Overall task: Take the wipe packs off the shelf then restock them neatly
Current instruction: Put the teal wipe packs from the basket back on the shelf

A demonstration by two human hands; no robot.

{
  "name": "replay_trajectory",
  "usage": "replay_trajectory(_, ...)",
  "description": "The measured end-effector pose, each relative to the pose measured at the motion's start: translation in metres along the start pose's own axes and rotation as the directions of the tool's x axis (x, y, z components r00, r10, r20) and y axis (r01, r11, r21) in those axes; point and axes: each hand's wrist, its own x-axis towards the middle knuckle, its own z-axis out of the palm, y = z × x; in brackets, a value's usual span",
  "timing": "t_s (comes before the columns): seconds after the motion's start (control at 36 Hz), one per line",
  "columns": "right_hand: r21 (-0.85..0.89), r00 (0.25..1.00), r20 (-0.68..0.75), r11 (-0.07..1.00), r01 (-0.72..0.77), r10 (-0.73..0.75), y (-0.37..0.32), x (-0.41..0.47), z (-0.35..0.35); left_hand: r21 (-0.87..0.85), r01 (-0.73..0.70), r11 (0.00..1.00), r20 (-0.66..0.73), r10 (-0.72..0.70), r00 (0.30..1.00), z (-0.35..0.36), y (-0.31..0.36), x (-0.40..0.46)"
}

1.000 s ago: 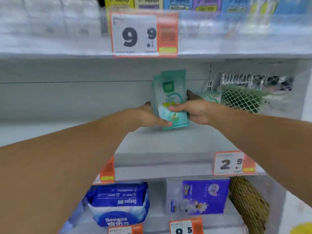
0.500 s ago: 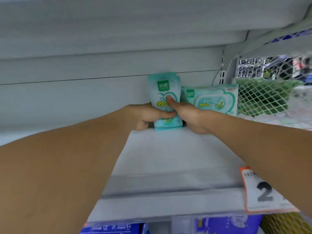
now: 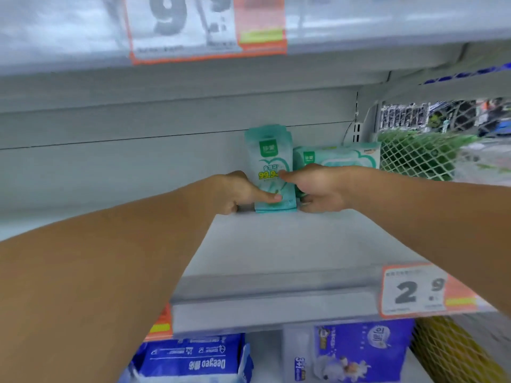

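Wipe packs (image 3: 272, 172) stand upright as a small bunch at the back of the grey shelf (image 3: 290, 244), their bottom edges on its board and their backs close to the rear panel. Both hands hold the bunch. The left hand (image 3: 237, 193) grips it from the left with the thumb laid across the lower front; the right hand (image 3: 322, 189) grips it from the right, thumb tip pressed on the printed front, the other fingers curled behind and hidden. Just right of the upright packs, touching them, a larger wipe pack (image 3: 340, 157) lies on its long side against the rear panel, its lower part hidden by the right hand. Right of that pack a green mesh panel (image 3: 414, 156) closes off the shelf end. Both forearms reach over the shelf board in front of the packs. On the shelf's front rail, right of the packs, hangs a price tag (image 3: 423, 290) reading 2.9; a bigger price tag (image 3: 204, 26) hangs from the shelf above. Below the shelf sit a blue-and-white pack (image 3: 190, 357) and a purple pack (image 3: 362, 352), with yellow netting (image 3: 453, 355) to their right.
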Motion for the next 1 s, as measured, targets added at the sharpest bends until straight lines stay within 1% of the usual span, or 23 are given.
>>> replay_trajectory(0.06, -0.082, 1.000, -0.015, 0.997, -0.006, 0.005, -0.005, -0.016, 0.004, 0.039, 0.001, 0.999, -0.021, 0.000, 1.000, -0.004, 0.002, -0.016)
replay_trajectory(0.11, -0.304, 0.994, -0.085, 0.952, 0.034, -0.063, -0.008, -0.031, 0.007, 0.157, -0.023, 0.987, -0.078, 0.036, 0.996, -0.011, 0.006, -0.036)
replay_trajectory(0.17, -0.660, 0.958, -0.160, 0.747, 0.075, -0.238, -0.007, -0.048, 0.011, 0.425, -0.094, 0.900, -0.169, 0.181, 0.969, -0.022, 0.008, -0.065)
replay_trajectory(0.22, -0.859, 0.811, -0.195, 0.495, 0.130, -0.552, -0.001, -0.077, 0.023, 0.545, -0.292, 0.786, -0.208, 0.464, 0.861, -0.031, 0.003, -0.101)
replay_trajectory(0.28, -0.889, 0.587, -0.185, 0.389, 0.243, -0.788, 0.013, -0.122, 0.049, 0.553, -0.520, 0.651, -0.215, 0.715, 0.665, -0.027, -0.011, -0.155)
replay_trajectory(0.31, -0.865, 0.498, -0.146, 0.354, 0.354, -0.855, 0.022, -0.149, 0.067, 0.560, -0.587, 0.585, -0.214, 0.786, 0.580, -0.020, -0.021, -0.188)
replay_trajectory(0.33, -0.823, 0.456, -0.078, 0.316, 0.473, -0.886, 0.033, -0.173, 0.086, 0.567, -0.626, 0.535, -0.193, 0.825, 0.531, -0.011, -0.034, -0.220)
replay_trajectory(0.36, -0.773, 0.455, 0.015, 0.278, 0.570, -0.891, 0.046, -0.196, 0.106, 0.577, -0.641, 0.506, -0.160, 0.840, 0.519, -0.001, -0.052, -0.248)
replay_trajectory(0.39, -0.735, 0.466, 0.132, 0.229, 0.638, -0.875, 0.059, -0.216, 0.126, 0.587, -0.635, 0.503, -0.114, 0.828, 0.550, 0.009, -0.074, -0.274)
replay_trajectory(0.44, -0.669, 0.529, 0.390, 0.163, 0.726, -0.753, 0.090, -0.240, 0.162, 0.589, -0.589, 0.553, 0.034, 0.711, 0.702, 0.028, -0.131, -0.311)
replay_trajectory(0.47, -0.647, 0.583, 0.501, 0.171, 0.743, -0.639, 0.109, -0.247, 0.180, 0.585, -0.540, 0.605, 0.126, 0.590, 0.797, 0.038, -0.164, -0.326)
replay_trajectory(0.5, -0.658, 0.652, 0.588, 0.186, 0.730, -0.479, 0.131, -0.248, 0.197, 0.589, -0.474, 0.654, 0.230, 0.427, 0.874, 0.047, -0.194, -0.339)
replay_trajectory(0.53, -0.698, 0.720, 0.644, 0.188, 0.691, -0.259, 0.155, -0.245, 0.214, 0.615, -0.398, 0.680, 0.328, 0.238, 0.914, 0.054, -0.222, -0.349)
replay_trajectory(0.56, -0.737, 0.754, 0.657, 0.202, 0.645, -0.011, 0.178, -0.244, 0.229, 0.652, -0.324, 0.685, 0.405, 0.047, 0.913, 0.060, -0.245, -0.361)
replay_trajectory(0.58, -0.778, 0.741, 0.628, 0.215, 0.591, 0.236, 0.203, -0.242, 0.244, 0.701, -0.264, 0.662, 0.462, -0.139, 0.876, 0.065, -0.265, -0.372)
replay_trajectory(0.61, -0.814, 0.705, 0.579, 0.239, 0.529, 0.410, 0.223, -0.241, 0.257, 0.751, -0.203, 0.628, 0.478, -0.306, 0.823, 0.069, -0.282, -0.382)
replay_trajectory(0.64, -0.848, 0.679, 0.528, 0.278, 0.450, 0.511, 0.239, -0.244, 0.267, 0.792, -0.152, 0.591, 0.465, -0.423, 0.778, 0.073, -0.298, -0.389)
replay_trajectory(0.67, -0.873, 0.685, 0.487, 0.312, 0.375, 0.542, 0.255, -0.246, 0.277, 0.813, -0.120, 0.570, 0.446, -0.477, 0.757, 0.076, -0.311, -0.395)
replay_trajectory(0.72, -0.884, 0.767, 0.439, 0.377, 0.276, 0.467, 0.284, -0.253, 0.293, 0.832, -0.099, 0.546, 0.408, -0.481, 0.776, 0.083, -0.335, -0.402)
replay_trajectory(0.78, -0.834, 0.837, 0.402, 0.525, 0.168, 0.371, 0.305, -0.263, 0.313, 0.840, -0.065, 0.538, 0.370, -0.482, 0.794, 0.087, -0.352, -0.409)
replay_trajectory(0.86, -0.765, 0.865, 0.369, 0.640, 0.075, 0.340, 0.329, -0.269, 0.348, 0.826, 0.029, 0.563, 0.312, -0.500, 0.808, 0.084, -0.372, -0.415)
replay_trajectory(0.94, -0.760, 0.926, 0.347, 0.623, 0.184, 0.150, 0.334, -0.271, 0.374, 0.803, 0.106, 0.586, 0.254, -0.497, 0.830, 0.075, -0.389, -0.411)
replay_trajectory(1.0, -0.711, 0.937, 0.349, 0.656, 0.253, 0.017, 0.323, -0.267, 0.392, 0.786, 0.165, 0.595, 0.264, -0.565, 0.782, 0.073, -0.398, -0.407)
